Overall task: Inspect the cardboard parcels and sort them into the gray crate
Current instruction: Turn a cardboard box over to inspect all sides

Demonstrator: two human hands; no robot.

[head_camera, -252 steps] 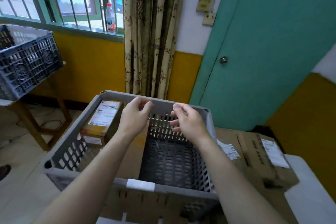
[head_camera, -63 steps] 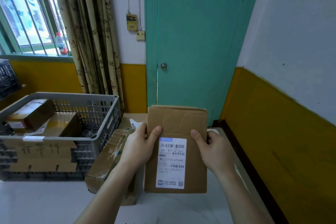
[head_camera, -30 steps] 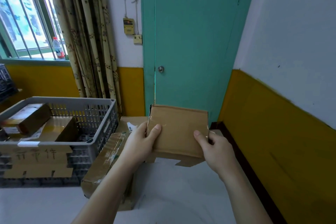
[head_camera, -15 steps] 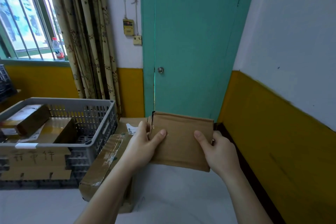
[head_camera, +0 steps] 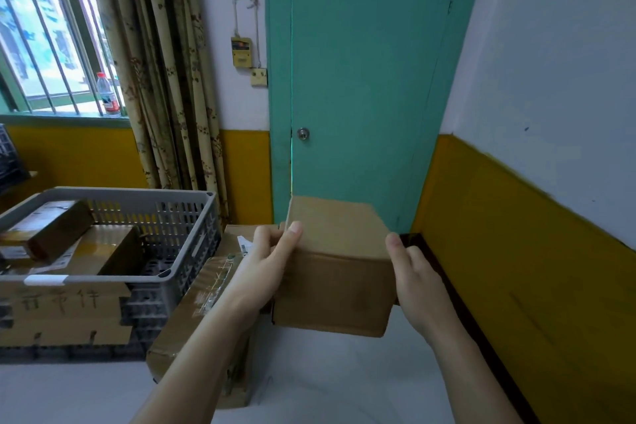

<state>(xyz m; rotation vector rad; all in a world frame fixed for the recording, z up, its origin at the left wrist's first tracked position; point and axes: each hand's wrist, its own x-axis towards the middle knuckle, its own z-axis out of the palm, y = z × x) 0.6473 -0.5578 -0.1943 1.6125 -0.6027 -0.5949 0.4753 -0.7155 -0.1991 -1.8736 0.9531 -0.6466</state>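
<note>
Head view: my left hand and right hand each grip a side of one cardboard parcel, held above the worktop. Inspection step, I judge. Next: carry it leftward, beyond my left hand, into the gray crate.

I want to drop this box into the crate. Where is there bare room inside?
The gray slotted plastic crate has bare floor at its right end, beside the flat brown parcel. The left end is crowded with stacked parcels.
</note>
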